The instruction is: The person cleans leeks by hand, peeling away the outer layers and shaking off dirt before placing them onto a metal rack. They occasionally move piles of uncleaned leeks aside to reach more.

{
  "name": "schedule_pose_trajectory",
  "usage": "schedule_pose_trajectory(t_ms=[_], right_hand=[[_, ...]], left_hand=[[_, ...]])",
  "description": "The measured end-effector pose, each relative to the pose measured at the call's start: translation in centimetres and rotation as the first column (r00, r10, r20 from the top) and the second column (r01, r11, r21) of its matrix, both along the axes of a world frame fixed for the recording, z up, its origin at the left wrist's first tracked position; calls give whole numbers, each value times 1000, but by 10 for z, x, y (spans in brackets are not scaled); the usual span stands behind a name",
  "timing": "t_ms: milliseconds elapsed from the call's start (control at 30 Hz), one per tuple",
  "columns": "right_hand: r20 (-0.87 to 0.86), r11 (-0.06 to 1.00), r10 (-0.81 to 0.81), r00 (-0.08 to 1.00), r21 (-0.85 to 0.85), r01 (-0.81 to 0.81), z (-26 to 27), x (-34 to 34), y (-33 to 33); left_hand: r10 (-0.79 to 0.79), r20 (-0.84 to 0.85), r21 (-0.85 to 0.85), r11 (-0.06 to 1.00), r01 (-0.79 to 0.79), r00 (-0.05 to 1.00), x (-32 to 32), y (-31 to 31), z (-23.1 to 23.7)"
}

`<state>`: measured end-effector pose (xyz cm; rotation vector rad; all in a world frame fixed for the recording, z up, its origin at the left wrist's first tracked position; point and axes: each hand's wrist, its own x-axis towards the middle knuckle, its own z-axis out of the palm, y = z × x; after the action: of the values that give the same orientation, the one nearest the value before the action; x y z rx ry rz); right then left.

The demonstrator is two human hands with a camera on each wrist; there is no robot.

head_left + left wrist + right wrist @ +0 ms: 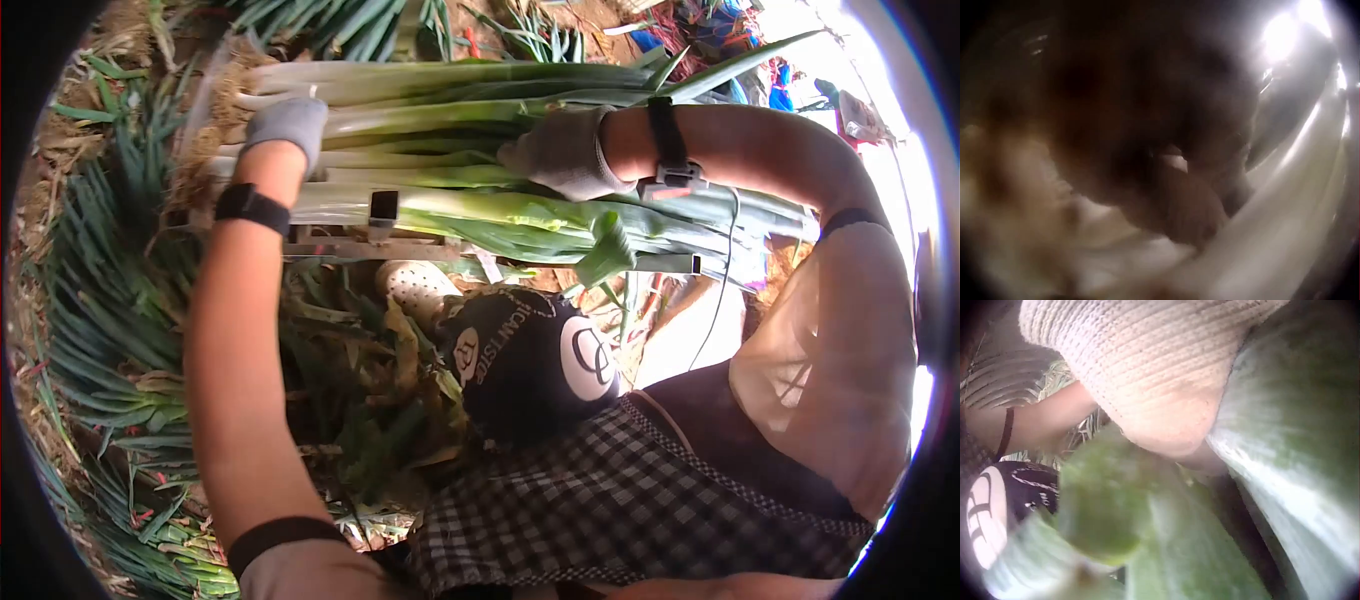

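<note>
Long green onions [430,120] lie side by side on a low rack, white root ends to the left and green leaves to the right. My left hand [285,130], in a grey knitted glove, holds a green onion by its white stalk near the roots. In the dark left wrist view, its bent gloved fingers [1191,212] sit against pale stalks. My right hand [565,155], gloved alike, grips the green part farther along the row. In the right wrist view the ribbed glove [1147,381] presses against broad leaves [1297,425], and its fingertips are hidden.
Black-capped metal posts [383,208] stand at the rack's near side. A bent leaf [608,250] hangs over that edge. More green onions [120,270] are heaped at the left. A pale clog [418,288] stands below the rack, and a cable [722,290] hangs from my right wrist.
</note>
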<state>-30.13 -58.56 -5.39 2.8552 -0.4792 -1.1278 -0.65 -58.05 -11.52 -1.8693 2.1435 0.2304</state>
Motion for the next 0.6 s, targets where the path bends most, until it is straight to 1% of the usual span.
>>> schedule_pose_trajectory(t_ms=[33,67,100,133,167,200,233,267,300,333,367,400,433,467,500,567,600], right_hand=[[-166,950,265,950,-123,-287,-9,-4,1],[-306,822,479,823,-173,-543,-13,-2,5],[-107,989,137,985,-40,-142,-8,-1,9],[40,958,-261,965,130,254,2,4,5],[129,979,-184,974,110,170,-1,-1,5],[125,979,-190,974,101,178,-2,-9,3],[192,989,-139,972,77,126,2,-10,6],[254,996,-85,963,51,74,4,-10,9],[205,975,-220,954,56,213,5,-9,9],[205,976,-218,954,47,213,11,-13,11],[225,959,-281,933,98,265,21,-17,13],[240,936,-348,906,150,320,33,-24,16],[135,906,-419,898,122,405,56,-28,24],[11,892,-448,894,-61,447,77,-40,35],[-104,857,-489,866,-239,456,90,-57,42],[-144,857,-484,863,-280,433,92,-109,43],[-138,855,-485,864,-282,435,89,-123,45]], left_hand=[[-10,31,-18,1000,11,999,-1,0,-6],[90,-35,-4,996,-90,995,-4,-1,-8],[77,-29,117,990,-73,997,-7,4,-6],[74,-14,200,977,-69,997,-8,6,9],[117,-68,114,988,-108,991,-3,7,5],[149,-137,41,989,-144,979,0,11,-8],[214,-249,26,976,-215,944,7,10,-24],[242,-335,-2,966,-257,911,12,14,-35],[263,-302,22,963,-269,916,12,15,-38],[287,-265,41,957,-287,920,14,13,-39],[283,-271,33,958,-285,920,19,11,-47],[287,-264,-15,953,-301,921,20,9,-56],[287,-257,-63,948,-313,923,23,5,-64],[257,-243,-30,962,-272,935,25,2,-67],[251,-220,-24,965,-263,943,19,4,-59],[241,-195,-23,968,-251,951,11,7,-43],[272,-190,26,962,-272,943,10,6,-39]])
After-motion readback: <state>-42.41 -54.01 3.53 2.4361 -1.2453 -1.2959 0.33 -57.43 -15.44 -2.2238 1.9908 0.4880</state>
